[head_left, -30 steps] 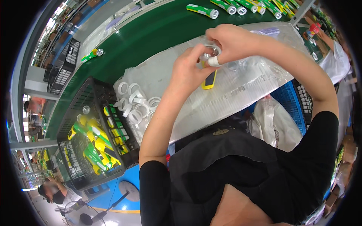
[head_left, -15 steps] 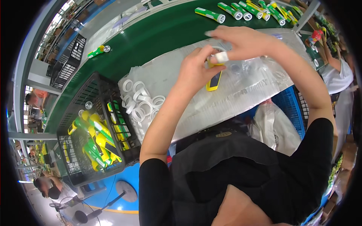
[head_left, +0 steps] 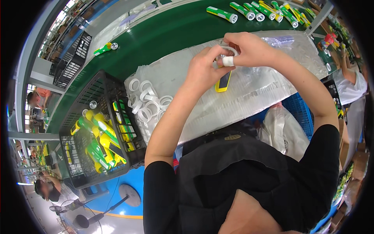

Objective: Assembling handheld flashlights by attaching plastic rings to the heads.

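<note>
A yellow flashlight [head_left: 223, 82] with a dark panel is gripped by my left hand [head_left: 204, 68], its tail end pointing toward me over the work surface. At its head end, my right hand [head_left: 249, 50] pinches a white ring [head_left: 232, 50] between curled fingers and thumb. White wrapping [head_left: 228, 61] covers the right thumb's tip. Whether the ring is seated on the head cannot be made out, since my fingers hide most of it. To the left of my left forearm lies a pile of loose white rings [head_left: 150, 99].
Plastic-covered cardboard [head_left: 191, 121] lies under my hands on a green bench [head_left: 163, 35]. A black crate [head_left: 78, 171] of green and yellow flashlights stands at the left. Several flashlights [head_left: 249, 11] line the far edge; a blue crate [head_left: 298, 111] sits right. Other people work nearby.
My right hand's fingers, stretched out before, have curled in around the white ring at the flashlight's head. The left hand keeps its grip, nearly in place.
</note>
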Available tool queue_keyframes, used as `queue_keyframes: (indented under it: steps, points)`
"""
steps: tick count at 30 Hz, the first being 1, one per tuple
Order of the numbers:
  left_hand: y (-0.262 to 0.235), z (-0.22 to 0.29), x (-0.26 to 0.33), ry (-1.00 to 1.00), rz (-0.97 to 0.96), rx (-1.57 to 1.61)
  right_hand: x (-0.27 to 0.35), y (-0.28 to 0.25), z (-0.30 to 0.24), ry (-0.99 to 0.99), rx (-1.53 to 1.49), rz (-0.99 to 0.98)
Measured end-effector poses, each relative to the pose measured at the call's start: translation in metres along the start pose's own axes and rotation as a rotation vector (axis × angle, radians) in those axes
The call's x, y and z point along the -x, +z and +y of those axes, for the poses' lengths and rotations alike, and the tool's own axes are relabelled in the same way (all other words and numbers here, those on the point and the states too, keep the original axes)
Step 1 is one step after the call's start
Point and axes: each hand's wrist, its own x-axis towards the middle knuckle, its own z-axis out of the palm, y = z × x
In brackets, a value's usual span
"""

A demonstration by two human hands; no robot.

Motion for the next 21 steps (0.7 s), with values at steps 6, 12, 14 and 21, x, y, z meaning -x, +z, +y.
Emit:
queue_keyframes:
  steps: [6, 12, 14, 21]
  points:
    - [0.006, -0.014, 0.003, -0.083, 0.098, 0.307, -0.002, 0.016, 0.027, -0.49, -0.194, 0.257]
    - [-0.022, 0.01, -0.011, -0.515, -0.771, 0.954, 0.011, -0.005, 0.023, -0.447, -0.347, 0.229]
    - [-0.021, 0.01, -0.029, -0.405, -0.514, 0.822, -0.016, 0.011, 0.054, -0.602, -0.262, 0.461]
    - [-0.073, -0.194, -0.096, -0.164, -0.197, -0.239, -0.18, 0.086, 0.095, -0.056, -0.393, 0.745]
